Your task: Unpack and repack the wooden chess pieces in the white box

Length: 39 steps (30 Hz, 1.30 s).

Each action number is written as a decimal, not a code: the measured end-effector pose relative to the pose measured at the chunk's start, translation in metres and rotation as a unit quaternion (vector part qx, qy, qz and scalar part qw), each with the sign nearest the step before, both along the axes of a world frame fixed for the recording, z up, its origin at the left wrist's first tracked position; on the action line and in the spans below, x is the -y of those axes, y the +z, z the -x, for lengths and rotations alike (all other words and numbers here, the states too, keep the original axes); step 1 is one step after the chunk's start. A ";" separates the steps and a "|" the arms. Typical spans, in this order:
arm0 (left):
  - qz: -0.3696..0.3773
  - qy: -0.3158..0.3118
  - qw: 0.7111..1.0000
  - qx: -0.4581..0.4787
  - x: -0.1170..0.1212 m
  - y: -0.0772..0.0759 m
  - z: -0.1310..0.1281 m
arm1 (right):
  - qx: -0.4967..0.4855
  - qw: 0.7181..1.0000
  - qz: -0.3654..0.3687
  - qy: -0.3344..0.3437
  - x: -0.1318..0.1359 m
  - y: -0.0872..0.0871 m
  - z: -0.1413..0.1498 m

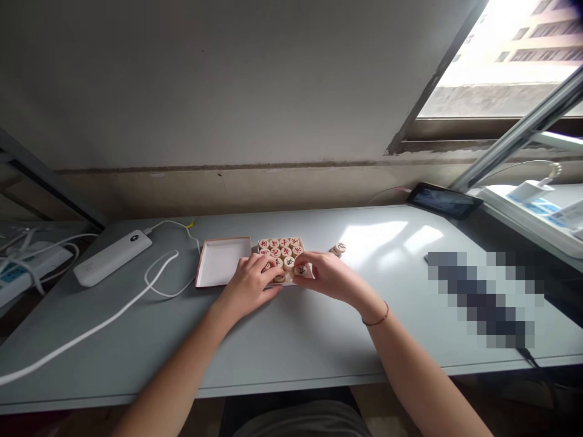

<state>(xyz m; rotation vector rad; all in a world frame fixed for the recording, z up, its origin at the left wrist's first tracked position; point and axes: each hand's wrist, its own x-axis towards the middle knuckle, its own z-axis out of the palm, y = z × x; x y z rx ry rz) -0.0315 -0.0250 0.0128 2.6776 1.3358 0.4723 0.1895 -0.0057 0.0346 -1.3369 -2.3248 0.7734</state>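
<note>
An open box (pixel 302 244) on the desk holds rows of round wooden xiangqi pieces, with red characters at the back and black ones in front. Over the box's front left corner is my left hand (pixel 248 282), its thumb and fingers closed around a black-marked xiangqi piece (pixel 279 278). At the front right corner, my right hand (pixel 330 274) pinches another black-marked xiangqi piece (pixel 300 271) between thumb and fingers. A small stack of xiangqi pieces (pixel 339 248) stands to the right of the box. My fingers hide part of the front rows.
The box's lid (pixel 221 264) lies inside up at the left. Further left are a white power bank (pixel 113 258) and a looping white cable (pixel 113 315). A phone (pixel 444 201) leans at the back right. A blurred dark object (pixel 483 300) lies on the right of the grey desk (pixel 319 352).
</note>
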 end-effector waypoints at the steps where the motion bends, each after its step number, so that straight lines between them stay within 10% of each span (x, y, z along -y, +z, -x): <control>1: 0.003 0.001 1.000 -0.002 0.000 -0.001 -0.001 | 0.005 1.000 -0.006 0.001 0.001 0.000 0.002; 29: -0.055 0.002 0.998 -0.010 0.004 -0.005 -0.012 | 0.047 0.999 -0.014 0.007 0.005 0.005 0.004; 35: -0.079 0.003 0.997 -0.002 0.003 -0.009 -0.017 | 0.061 0.978 -0.103 -0.169 -0.018 -0.010 -0.040; 39: -0.087 0.001 0.996 0.006 0.003 -0.011 -0.017 | 0.116 0.969 -0.033 -0.218 -0.028 -0.024 -0.062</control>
